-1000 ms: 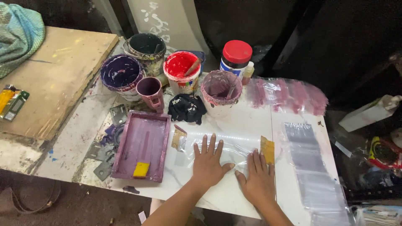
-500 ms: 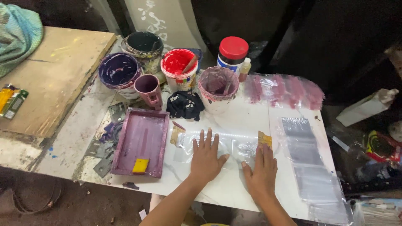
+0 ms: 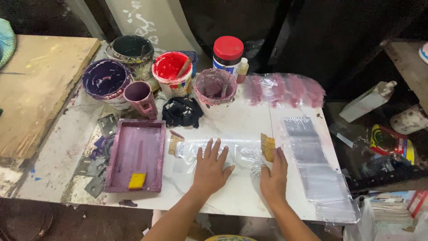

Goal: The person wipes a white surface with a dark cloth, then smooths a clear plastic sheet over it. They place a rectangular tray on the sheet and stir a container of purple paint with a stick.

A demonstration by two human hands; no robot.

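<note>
A clear plastic sheet (image 3: 240,151) lies flat on the white table (image 3: 240,125), held at each end by a brown tape piece (image 3: 268,147). My left hand (image 3: 210,167) presses palm down on the sheet's middle, fingers spread. My right hand (image 3: 275,175) rests flat on the sheet's right end, fingertips just below the right tape piece. Neither hand holds anything.
A purple-stained tray (image 3: 136,154) with a yellow scraper (image 3: 137,180) lies left of the sheet. Paint pots stand behind: purple (image 3: 105,80), dark (image 3: 130,49), red (image 3: 171,71), a purple cup (image 3: 140,97), a mauve tub (image 3: 216,87), a red-lidded jar (image 3: 228,53). A black rag (image 3: 182,111) and a stack of clear bags (image 3: 314,165) lie nearby.
My right hand slid rightward and toward the near edge, off the tape piece. My left hand stayed pressed on the sheet. The camera shifted slightly.
</note>
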